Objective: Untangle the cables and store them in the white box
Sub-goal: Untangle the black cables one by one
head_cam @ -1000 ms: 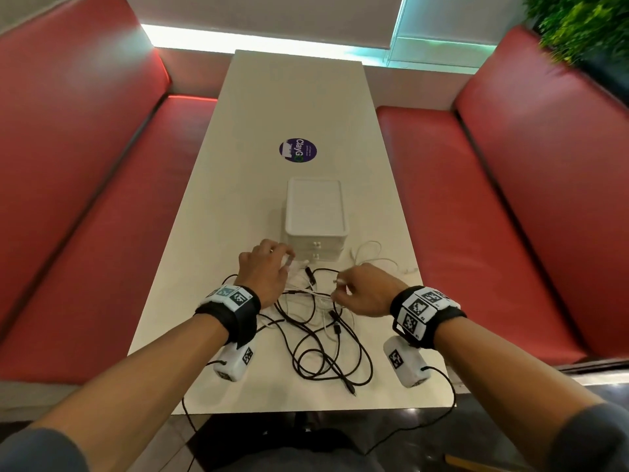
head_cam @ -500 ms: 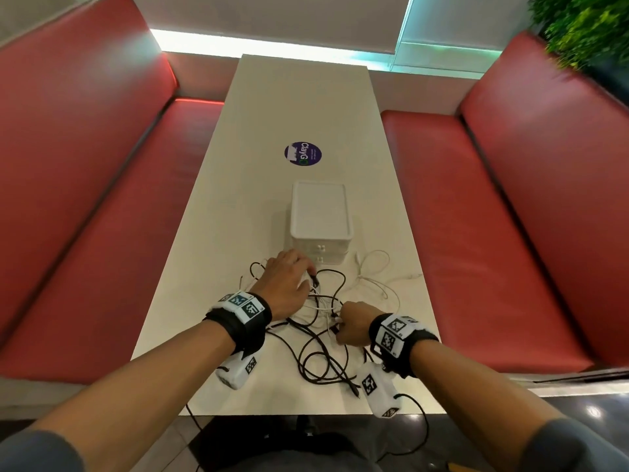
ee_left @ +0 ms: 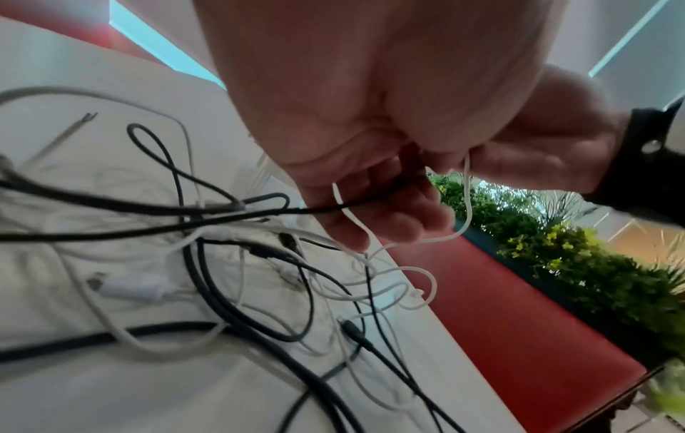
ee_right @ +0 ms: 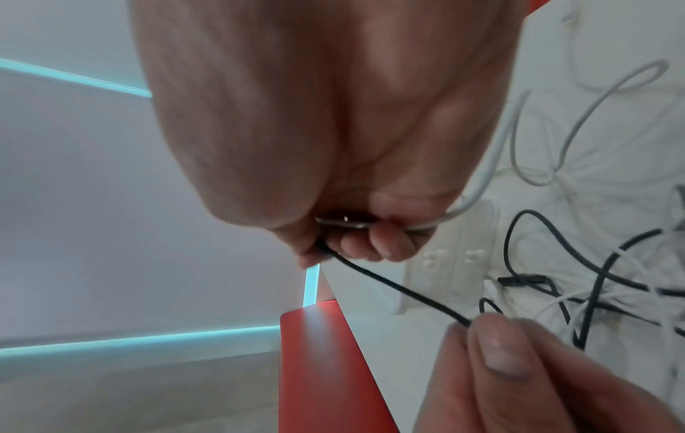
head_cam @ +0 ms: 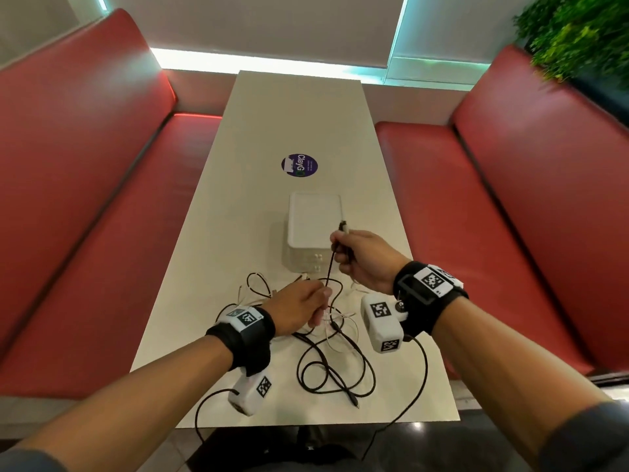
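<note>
A tangle of black and white cables lies on the near end of the table, in front of the closed white box. My right hand is raised before the box and grips the plug end of a black cable; a white cable also runs through its fingers. My left hand hovers over the tangle and pinches the same black cable lower down, with a thin white cable caught in its fingers too. The black cable stretches taut between both hands.
The long pale table carries a round purple sticker beyond the box. Red bench seats flank both sides. Green plants stand behind the right bench. Camera leads hang over the table's near edge.
My right hand has risen from the tangle, lifting the black cable's plug end up in front of the box. My left hand has drawn back from the box and now pinches that cable.
</note>
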The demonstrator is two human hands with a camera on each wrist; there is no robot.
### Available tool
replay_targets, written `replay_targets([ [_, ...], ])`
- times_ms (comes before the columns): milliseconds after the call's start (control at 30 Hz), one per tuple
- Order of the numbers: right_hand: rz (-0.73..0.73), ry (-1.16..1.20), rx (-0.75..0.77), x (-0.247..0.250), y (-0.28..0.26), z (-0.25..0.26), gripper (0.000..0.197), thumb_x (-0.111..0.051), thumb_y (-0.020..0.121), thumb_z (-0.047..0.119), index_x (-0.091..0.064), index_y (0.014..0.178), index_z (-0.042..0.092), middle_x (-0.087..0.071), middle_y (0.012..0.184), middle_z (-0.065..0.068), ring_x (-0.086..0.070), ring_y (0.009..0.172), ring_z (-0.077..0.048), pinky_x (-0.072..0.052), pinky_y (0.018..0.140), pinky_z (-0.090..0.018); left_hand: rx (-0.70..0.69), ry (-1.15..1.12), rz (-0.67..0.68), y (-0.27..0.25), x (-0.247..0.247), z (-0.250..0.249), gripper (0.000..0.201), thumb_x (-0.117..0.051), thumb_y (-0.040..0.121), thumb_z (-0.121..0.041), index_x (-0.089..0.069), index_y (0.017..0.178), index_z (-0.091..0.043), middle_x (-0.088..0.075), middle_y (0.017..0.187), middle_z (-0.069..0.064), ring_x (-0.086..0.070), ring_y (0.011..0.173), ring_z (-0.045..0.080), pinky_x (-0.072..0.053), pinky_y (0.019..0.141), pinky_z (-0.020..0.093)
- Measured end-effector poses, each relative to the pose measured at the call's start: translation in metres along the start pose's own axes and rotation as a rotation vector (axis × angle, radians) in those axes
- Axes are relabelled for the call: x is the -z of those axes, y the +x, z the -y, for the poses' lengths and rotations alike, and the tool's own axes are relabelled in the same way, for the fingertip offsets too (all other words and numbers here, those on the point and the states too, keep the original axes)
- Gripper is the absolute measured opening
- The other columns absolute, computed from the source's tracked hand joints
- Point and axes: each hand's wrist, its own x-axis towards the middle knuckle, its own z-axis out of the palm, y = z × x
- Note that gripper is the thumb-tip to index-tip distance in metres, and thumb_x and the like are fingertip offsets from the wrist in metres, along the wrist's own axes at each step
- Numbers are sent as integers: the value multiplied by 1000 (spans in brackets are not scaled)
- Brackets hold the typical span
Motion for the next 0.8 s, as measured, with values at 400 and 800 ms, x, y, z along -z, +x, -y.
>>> replay_targets([
  [400,-203,24,172,-5,-8,26,25,-41,107,25,-59,93,14,-35,58,9,-26,45,-8,-25,38,-21,46,288,64,0,8,22,32,-30,107,-35,-48,84,-21,-56,74,-5,-50,65,11,-41,66,26],
  [800,207,-1294,180,-11,-20,4,32,-50,104,35,-68,80,22,-53,62,10,-45,51,-1,-33,52,-19,-45,402,-115,-9,37,14,21,-37,105,-42,-49,90,-32,-58,75,-11,-52,64,7,-39,59,21],
])
